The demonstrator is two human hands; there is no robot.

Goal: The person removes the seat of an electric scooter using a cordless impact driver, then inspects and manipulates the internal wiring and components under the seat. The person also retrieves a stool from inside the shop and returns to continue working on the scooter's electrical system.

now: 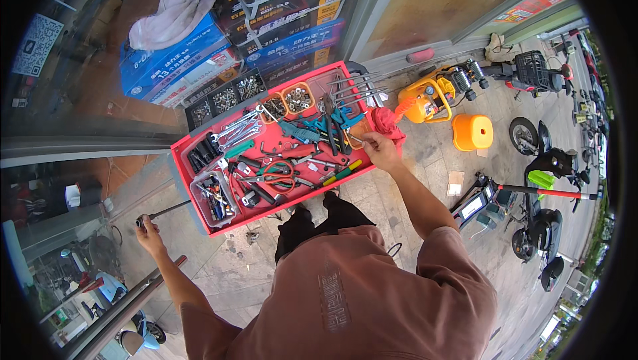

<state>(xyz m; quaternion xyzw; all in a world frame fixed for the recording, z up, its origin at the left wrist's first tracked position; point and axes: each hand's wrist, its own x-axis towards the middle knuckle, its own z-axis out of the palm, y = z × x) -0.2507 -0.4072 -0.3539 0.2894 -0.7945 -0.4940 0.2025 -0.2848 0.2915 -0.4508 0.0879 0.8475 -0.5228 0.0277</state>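
My left hand (150,237), out to the left of the red tool tray (279,219), is closed round the black handle of a screwdriver (166,211). Its long shaft points toward the tray's left end. Over the tray's right end, my right hand (381,152) has its fingers pinched together beside a small orange bin (359,135); what they hold, if anything, is too small to make out. A crumpled red cloth (385,122) lies just beyond that hand. Near it in the tray are blue-handled tools (345,118) and a yellow-and-black handled tool (343,171).
Wrenches (240,127), red-handled scissors (278,177) and a clear bin of bits (214,198) fill the tray's left half. Stacked battery boxes (292,21) stand behind. At right are a yellow machine (425,101), an orange stool (472,132) and parked scooters (548,234).
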